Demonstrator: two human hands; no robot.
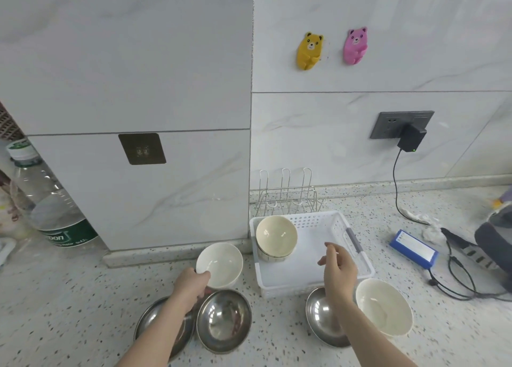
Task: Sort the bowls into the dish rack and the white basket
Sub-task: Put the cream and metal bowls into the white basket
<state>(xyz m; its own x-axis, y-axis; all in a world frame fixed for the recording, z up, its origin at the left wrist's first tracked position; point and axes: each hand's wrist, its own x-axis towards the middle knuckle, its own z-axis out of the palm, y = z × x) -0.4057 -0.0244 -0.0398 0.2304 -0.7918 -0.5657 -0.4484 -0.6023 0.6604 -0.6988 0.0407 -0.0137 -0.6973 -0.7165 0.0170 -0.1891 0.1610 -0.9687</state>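
Speckled stone worktop (83,283) is recorded against marble-tiled walls, with a wire dish rack (286,197) set at the wall and a white basket (357,244) placed directly in front of it. One cream bowl (275,235), seemingly stacked on another, is held in the basket's back left corner; no bowl is seen in the rack. Outside the basket are listed: a white bowl (221,262) just left of it, two steel bowls (224,321) at the near edge to the left, a third steel bowl (322,318) near the basket's front, and a large white bowl (383,307) touching or just beside that one. Left hand (192,286) is curled on the near rim of the white bowl, thumb over the lip, the bowl apparently not yet lifted clear. Right hand (339,267) is poised above the basket's front, fingers loosely spread, nothing held. Step in hand is judged to be the transfer of the white bowl to the basket, ceramic apparently being grouped there and steel left for the rack. A firm rim pinch is advised, the bowl to be raised clear of the steel bowls and the basket wall, then lowered flat onto the bare floor beside the cream bowl. Unrelated items noted: water bottle (41,200), charger (411,139), blue pack (414,248).
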